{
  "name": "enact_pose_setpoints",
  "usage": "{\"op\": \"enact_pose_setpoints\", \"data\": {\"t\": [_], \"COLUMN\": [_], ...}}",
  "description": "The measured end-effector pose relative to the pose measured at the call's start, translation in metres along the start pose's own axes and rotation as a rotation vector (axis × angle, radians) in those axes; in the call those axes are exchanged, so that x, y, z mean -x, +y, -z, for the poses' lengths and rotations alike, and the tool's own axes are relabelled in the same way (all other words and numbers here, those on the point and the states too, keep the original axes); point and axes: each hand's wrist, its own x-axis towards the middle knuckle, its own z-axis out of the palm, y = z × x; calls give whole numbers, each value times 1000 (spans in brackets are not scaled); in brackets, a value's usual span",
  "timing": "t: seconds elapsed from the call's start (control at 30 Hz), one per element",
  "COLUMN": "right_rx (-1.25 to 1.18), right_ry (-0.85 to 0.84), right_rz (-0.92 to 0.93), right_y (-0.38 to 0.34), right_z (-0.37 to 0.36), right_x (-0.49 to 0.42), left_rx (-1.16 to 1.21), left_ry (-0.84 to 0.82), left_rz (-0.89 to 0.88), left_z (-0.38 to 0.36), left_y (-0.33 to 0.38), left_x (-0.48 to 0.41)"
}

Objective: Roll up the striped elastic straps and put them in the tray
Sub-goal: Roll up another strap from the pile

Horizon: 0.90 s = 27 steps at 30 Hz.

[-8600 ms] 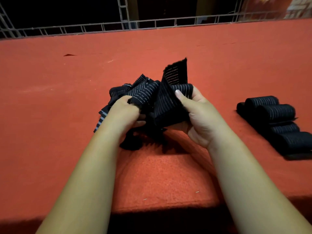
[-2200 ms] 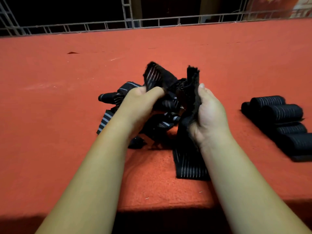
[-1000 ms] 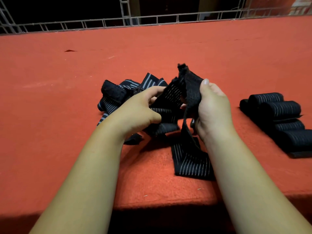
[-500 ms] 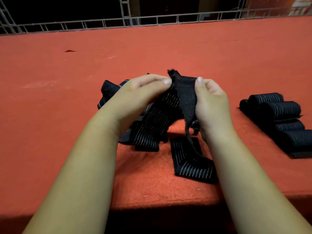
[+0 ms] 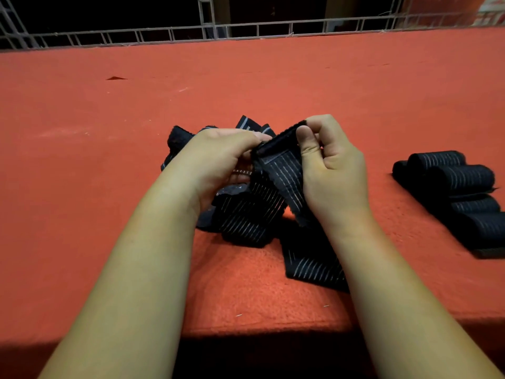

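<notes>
- Red felt covers the table [image 5: 82, 165], which runs back to a grey metal railing [image 5: 246, 28] with darkness behind it.
- Above the middle of the felt, the left hand [image 5: 218, 157] and the right hand [image 5: 333, 170] meet on the raised top end of one striped strap [image 5: 281, 173].
- At the strap's plain dark end, the right thumb presses on the front and the forefinger curls behind it in a tight pinch.
- Curled left fingers close on the opposite corner of that same end.
- From the hands the strap slopes down under the right wrist, and its tail lies flat on the felt toward the near edge.
- A crumpled heap of loose straps [image 5: 246, 220] lies beneath and behind the left hand, touching the held one.
- Four or so rolled straps [image 5: 459, 187] lie side by side well to the right, apart from both hands.
- A dark flat edge shows under the nearest roll. I cannot tell whether it is the tray.
</notes>
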Motion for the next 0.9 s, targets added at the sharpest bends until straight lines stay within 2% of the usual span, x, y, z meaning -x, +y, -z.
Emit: {"op": "enact_pose_setpoints", "data": {"t": [0.17, 0.27, 0.37, 0.5, 0.73, 0.8, 0.9], "right_rx": [-44, -145, -355, -473, -297, -256, -168], "right_ry": [-10, -3, -40, -172, -299, -331, -398], "right_rz": [-23, -123, -235, -255, -149, -166, -182], "right_y": [0, -2, -4, -6, -6, -6, -8], "right_z": [0, 4, 8, 4, 1, 5, 5], "right_x": [-1, -2, -3, -3, 3, 3, 4], "left_rx": [115, 114, 122, 124, 331, 341, 224], "left_ry": [119, 207, 183, 126, 108, 147, 235], "left_rz": [21, -26, -110, -174, -67, -115, -263], "left_z": [5, 12, 15, 8, -2, 0, 1], "left_y": [-10, -11, -7, -4, -1, 0, -3], "left_x": [-6, -8, -5, -5, -4, -5, -7]}}
